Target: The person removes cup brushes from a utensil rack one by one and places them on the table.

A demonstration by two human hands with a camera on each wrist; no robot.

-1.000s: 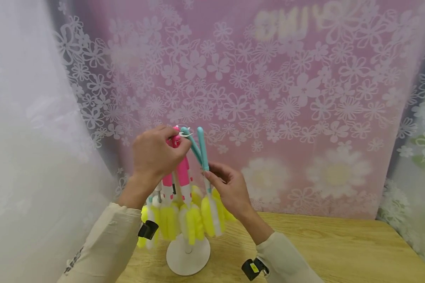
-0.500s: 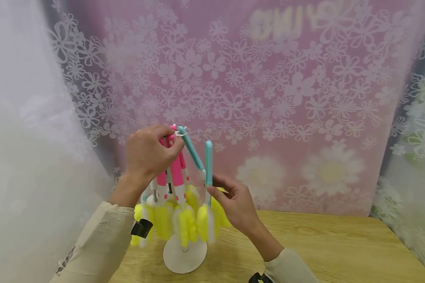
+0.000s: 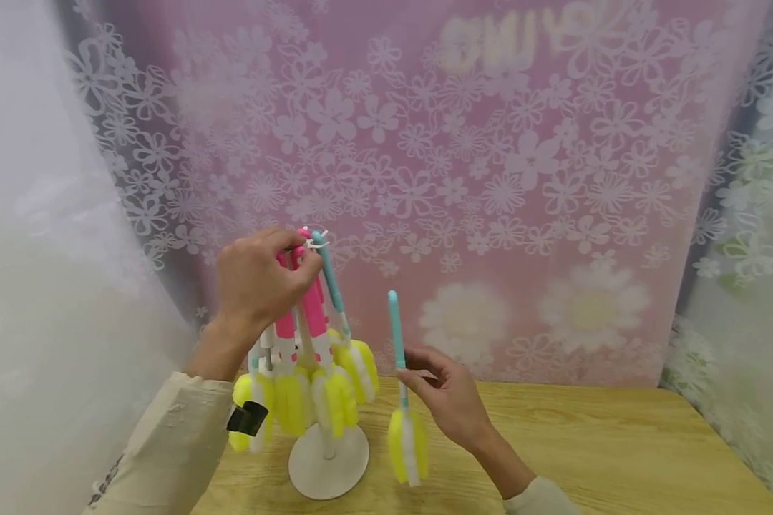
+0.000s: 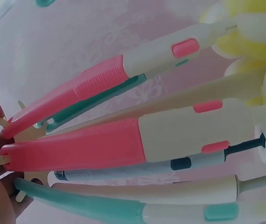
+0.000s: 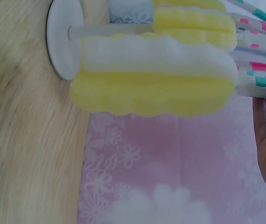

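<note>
My right hand (image 3: 454,397) pinches a bottle brush (image 3: 408,447) by its teal-and-white handle, upright, with the yellow-and-white sponge head below. It is apart from a white hanging stand (image 3: 328,476), to the stand's right. In the right wrist view the sponge head (image 5: 156,79) fills the middle and the fingers (image 5: 262,121) are at the handle. My left hand (image 3: 258,286) holds the stand's top, around the white hooks (image 3: 317,244). Several more sponge brushes hang there, with pink handles (image 4: 77,149), teal handles (image 4: 86,198) and others in white or grey.
The stand's round base rests on a wood-grain table (image 3: 554,443). Behind it hangs a pink curtain (image 3: 489,179) with white flowers. A pale curtain (image 3: 58,286) closes the left side. A black wrist strap (image 3: 248,418) sits on the left sleeve.
My right hand has drawn the teal brush off to the right and down, away from the hanging brushes. My left hand stays at the stand's top; the view has shifted slightly.
</note>
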